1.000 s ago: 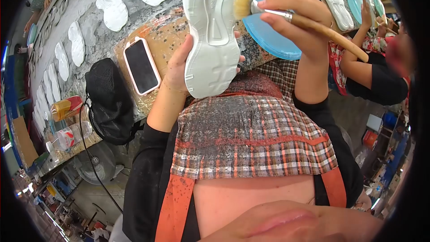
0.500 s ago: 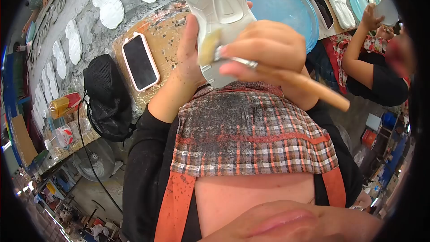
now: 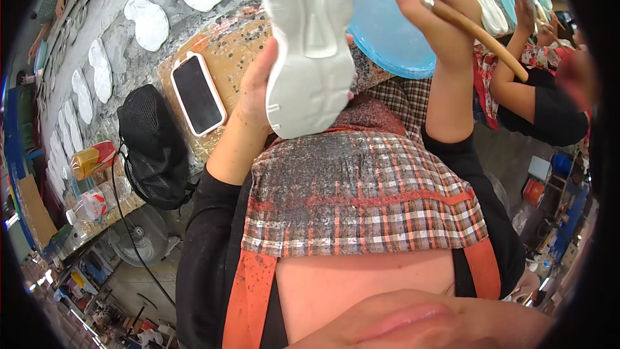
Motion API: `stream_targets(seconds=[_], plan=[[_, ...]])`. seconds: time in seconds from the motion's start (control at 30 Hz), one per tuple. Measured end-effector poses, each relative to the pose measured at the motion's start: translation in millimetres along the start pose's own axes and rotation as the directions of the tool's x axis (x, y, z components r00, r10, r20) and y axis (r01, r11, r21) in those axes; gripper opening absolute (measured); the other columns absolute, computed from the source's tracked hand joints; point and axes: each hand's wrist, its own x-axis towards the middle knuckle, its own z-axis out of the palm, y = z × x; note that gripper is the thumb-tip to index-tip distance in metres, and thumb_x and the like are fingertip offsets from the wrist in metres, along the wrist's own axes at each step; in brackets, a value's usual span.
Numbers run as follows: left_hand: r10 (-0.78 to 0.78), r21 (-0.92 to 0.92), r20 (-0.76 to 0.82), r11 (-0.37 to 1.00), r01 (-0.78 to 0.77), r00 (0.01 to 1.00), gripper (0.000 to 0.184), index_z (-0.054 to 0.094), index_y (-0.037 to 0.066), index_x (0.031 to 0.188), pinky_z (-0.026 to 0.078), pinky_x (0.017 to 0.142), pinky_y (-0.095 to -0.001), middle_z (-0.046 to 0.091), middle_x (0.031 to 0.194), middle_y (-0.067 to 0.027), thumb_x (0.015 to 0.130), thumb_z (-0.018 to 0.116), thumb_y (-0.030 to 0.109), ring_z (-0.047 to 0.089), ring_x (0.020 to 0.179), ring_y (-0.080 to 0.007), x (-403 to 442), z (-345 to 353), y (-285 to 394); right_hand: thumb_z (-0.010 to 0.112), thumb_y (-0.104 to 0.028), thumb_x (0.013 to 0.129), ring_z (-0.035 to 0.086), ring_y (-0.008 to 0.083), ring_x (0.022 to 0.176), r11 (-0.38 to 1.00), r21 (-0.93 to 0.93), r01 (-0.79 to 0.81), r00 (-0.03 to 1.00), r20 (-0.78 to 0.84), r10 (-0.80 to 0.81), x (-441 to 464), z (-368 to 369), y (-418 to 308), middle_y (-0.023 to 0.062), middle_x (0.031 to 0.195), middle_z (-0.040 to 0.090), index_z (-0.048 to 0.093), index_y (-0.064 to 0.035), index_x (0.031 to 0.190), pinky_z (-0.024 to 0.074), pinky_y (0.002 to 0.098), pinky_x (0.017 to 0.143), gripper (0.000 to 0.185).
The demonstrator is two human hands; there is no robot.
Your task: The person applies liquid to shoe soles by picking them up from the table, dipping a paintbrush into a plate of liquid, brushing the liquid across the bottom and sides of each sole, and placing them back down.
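Note:
A white shoe sole (image 3: 310,90) is held up above my lap, its long face with a recessed middle turned to the camera. My left hand (image 3: 260,84) grips it from behind, thumb along the left edge and fingertips showing at the right edge. My right hand (image 3: 439,6) is closed around a wooden-handled brush (image 3: 478,31). The pale bristles are just right of the sole's upper part, apart from it, over a round blue tray (image 3: 394,39) on the table.
A pink-edged phone (image 3: 198,95) lies on a cardboard piece (image 3: 244,45). Beside it are a black mesh bag (image 3: 152,145), a plastic bottle (image 3: 97,203) and a cable. More white soles (image 3: 147,22) line the grey table. A co-worker's arm (image 3: 513,94) is at the right.
The brush has moved up and right, off the sole's lower left edge, with my right hand. The sole has turned more upright and now shows lower in view.

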Motion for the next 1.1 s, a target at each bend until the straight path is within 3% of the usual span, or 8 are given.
stream_targets(seconds=[0.23,0.37,0.6,0.73,0.93,0.97,1.03,1.1], plan=[[0.179,-0.111,-0.114,0.975,-0.191,0.977,0.081,0.030,0.003,0.142,0.045,0.095,-0.0551,0.045,0.132,-0.0222,0.089,0.032,0.065,0.051,0.116,-0.0398,7.7,-12.7,10.8,0.067,-0.014,0.086,0.054,0.0046,0.057,0.672,0.303,-0.676,0.683,-0.086,0.726,-76.9,6.7,11.7,-0.0028,0.061,0.056,0.063,-0.0039,0.078,0.0377,0.0174,0.050,0.014],[0.221,0.053,-0.119,0.975,-0.216,0.968,0.089,0.031,0.002,0.141,0.045,0.095,-0.0547,0.050,0.124,-0.0270,0.085,0.033,0.071,0.051,0.116,-0.0414,17.9,-17.2,12.3,0.067,-0.022,0.085,0.041,0.0037,0.047,0.682,-0.194,-0.705,0.701,-0.053,0.711,-84.9,15.9,15.9,-0.0032,0.054,0.045,0.056,-0.0032,0.065,0.0289,0.0234,0.044,0.029],[0.426,0.131,-0.155,0.903,-0.408,0.891,0.091,0.035,0.004,0.139,0.047,0.092,-0.0506,0.052,0.126,-0.0231,0.085,0.023,0.077,0.055,0.114,-0.0369,34.7,-14.4,4.0,0.068,-0.020,0.086,0.050,0.0053,0.054,0.685,-0.018,-0.728,0.685,-0.050,0.727,-78.6,5.7,-5.9,0.0008,0.057,0.056,0.062,-0.0015,0.072,0.0377,0.0229,0.049,0.024],[0.523,0.183,-0.070,0.844,-0.504,0.850,0.091,0.039,0.007,0.135,0.047,0.093,-0.0435,0.054,0.124,-0.0166,0.084,0.019,0.079,0.056,0.111,-0.0296,52.5,-23.9,-6.9,0.070,-0.010,0.084,0.059,0.0072,0.064,0.803,0.416,-0.426,0.892,0.045,0.450,-45.6,5.9,-30.2,0.0036,0.071,0.064,0.066,0.0006,0.080,0.0433,0.0203,0.055,0.012],[0.698,0.344,-0.117,0.695,-0.631,0.706,0.090,0.043,0.007,0.131,0.046,0.092,-0.0370,0.057,0.119,-0.0100,0.083,0.024,0.080,0.056,0.109,-0.0230,71.1,16.4,-12.8,0.070,-0.015,0.083,0.062,0.0199,0.062,0.881,-0.401,0.252,0.963,0.013,-0.270,-9.6,45.3,-33.4,0.0047,0.075,0.066,0.069,-0.0043,0.085,0.0474,0.0267,0.055,0.011],[0.701,0.343,-0.114,0.693,-0.634,0.704,0.090,0.043,0.007,0.131,0.046,0.092,-0.0370,0.057,0.119,-0.0100,0.083,0.024,0.080,0.056,0.109,-0.0230,73.1,15.7,-11.1,0.070,-0.016,0.083,0.059,0.0219,0.058,0.916,-0.168,0.364,0.918,-0.098,-0.383,-25.3,62.9,-22.5,0.0044,0.071,0.063,0.068,-0.0066,0.082,0.0459,0.0278,0.052,0.010],[0.592,-0.263,0.148,0.796,-0.546,0.792,0.087,0.045,0.008,0.127,0.049,0.086,-0.0363,0.058,0.114,-0.0090,0.083,0.025,0.080,0.058,0.102,-0.0213,75.8,10.1,-5.1,0.078,-0.026,0.071,0.057,0.0156,0.055,0.908,0.179,0.380,0.925,-0.067,-0.374,-16.2,53.6,-54.3,-0.0009,0.064,0.058,0.066,-0.0108,0.075,0.0418,0.0246,0.045,0.020],[0.603,-0.102,0.085,0.797,-0.595,0.793,0.087,0.046,0.008,0.127,0.050,0.085,-0.0364,0.059,0.112,-0.0088,0.083,0.025,0.080,0.059,0.099,-0.0214,74.7,-7.0,-8.2,0.076,-0.023,0.072,0.058,0.0175,0.055,0.996,0.066,0.060,0.998,0.001,-0.061,-20.6,35.8,-42.9,0.0033,0.065,0.060,0.068,-0.0071,0.077,0.0445,0.0235,0.046,0.019]])
